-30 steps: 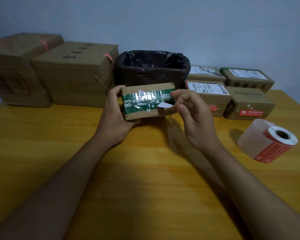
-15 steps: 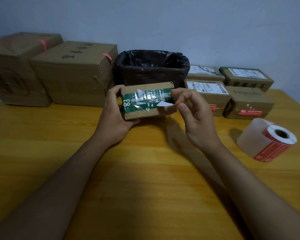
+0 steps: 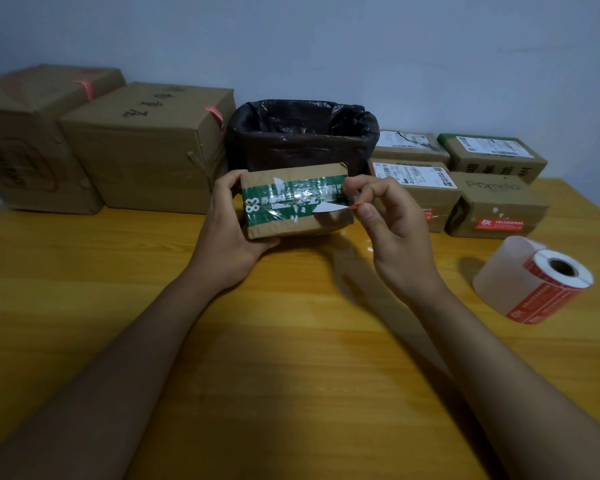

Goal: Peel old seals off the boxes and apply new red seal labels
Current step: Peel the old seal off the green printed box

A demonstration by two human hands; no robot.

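Seven cardboard boxes are showing: two large [image 3: 42, 140] [image 3: 149, 147] at back left, four small [image 3: 409, 147] [image 3: 492, 155] [image 3: 416, 192] [image 3: 496, 206] at back right, one small green-taped [image 3: 291, 206] being held. One black-lined bin [image 3: 302, 133]. One label roll [image 3: 534, 278]. Two hands [image 3: 229, 230] [image 3: 395, 230].

Brown box [image 3: 293, 216] with green-and-white tape [image 3: 291, 202]; red-and-white label roll [image 3: 537, 289].

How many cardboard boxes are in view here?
7: two large ones back left, one in the left hand, four small ones back right. Others may be hidden.
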